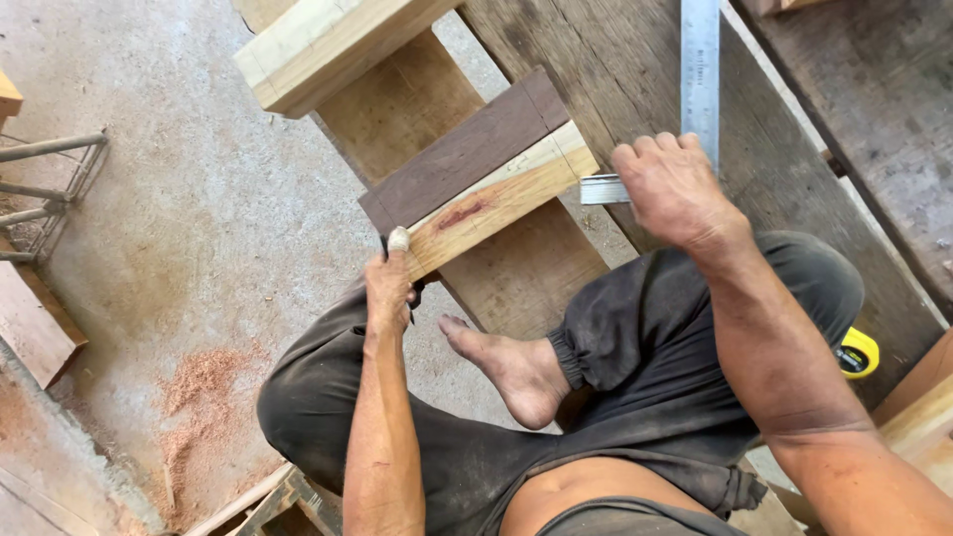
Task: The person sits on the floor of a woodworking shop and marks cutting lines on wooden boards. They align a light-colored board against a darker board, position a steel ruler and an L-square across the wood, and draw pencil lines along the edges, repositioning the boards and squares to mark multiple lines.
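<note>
The left hand (pixel 389 286) is closing round the near end of a pale wooden bar (pixel 496 201), a bandaged finger lying on the bar's top edge and something dark, too hidden to identify, tucked in the grip. The right hand (pixel 673 189) is curling down, fingers bent, over the corner of a steel square (pixel 700 74) just off the bar's far end, pressing it flat. The bar is lying across a broad brown plank (pixel 516 268), touching a darker board (pixel 467 151) along its far side. It is squared, stiff and smooth-planed, with a reddish streak near its middle and pencil lines near the far end; it is probably fairly light for one hand, and best gripped around its long faces near an end. Beyond the bar, another pale beam (pixel 318 45) is resting across the same plank. A bare foot (pixel 508 365) is sitting below the bar, sawdust (pixel 199 382) is scattering over concrete to its left, and a yellow tape measure (pixel 859 352) is peeking out far right.
</note>
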